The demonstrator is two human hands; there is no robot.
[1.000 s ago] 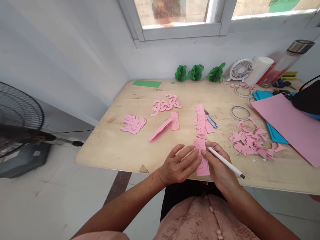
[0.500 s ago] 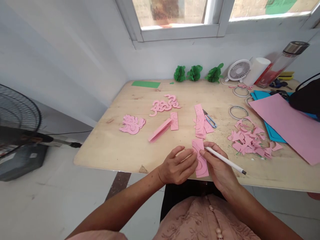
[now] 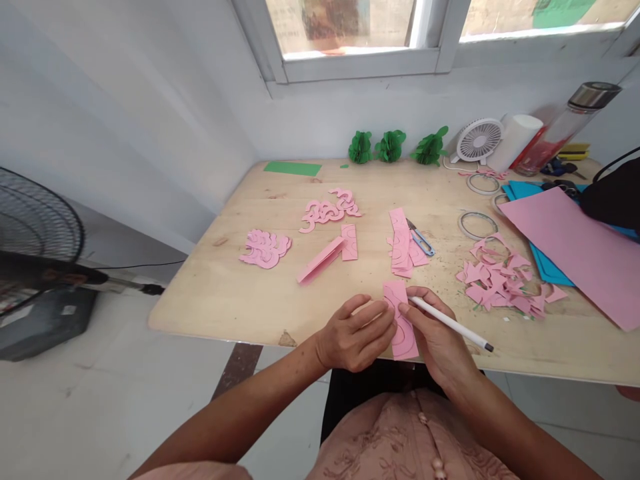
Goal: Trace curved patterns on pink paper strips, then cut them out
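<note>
Far left on my feed there's a dark floor fan point(image 3: 37, 223), cut off by the frame, down beside the wooden table point(image 3: 210, 293). Next up is a heap of overlapping pink scalloped cutouts point(image 3: 266, 249), with a flat green strip point(image 3: 293, 168) farther back. Then I've got a folded pink strip point(image 3: 321, 261), its top end meeting a short pink piece point(image 3: 351, 242) with curves drawn on it, and some loopy pink cutouts point(image 3: 327, 211) behind. My left hand point(image 3: 356, 340) has its fingers loosely curled, tips at the left edge of the marked pink strip point(image 3: 405, 337); honestly can't tell if that grip is pinching. The strip sits between both hands at the near edge of the table. Just beyond it are stacked pink strips point(image 3: 399, 243) and blue-handled snips point(image 3: 425, 244). My right hand point(image 3: 443, 340) has a firm grip on a white pen point(image 3: 455, 325), dark end pointing right and toward me, thumb on the strip's right edge. Past that: a messy pile of pink scraps point(image 3: 500, 277), then a big pink sheet point(image 3: 575, 250) over blue sheets point(image 3: 553, 265).
</note>
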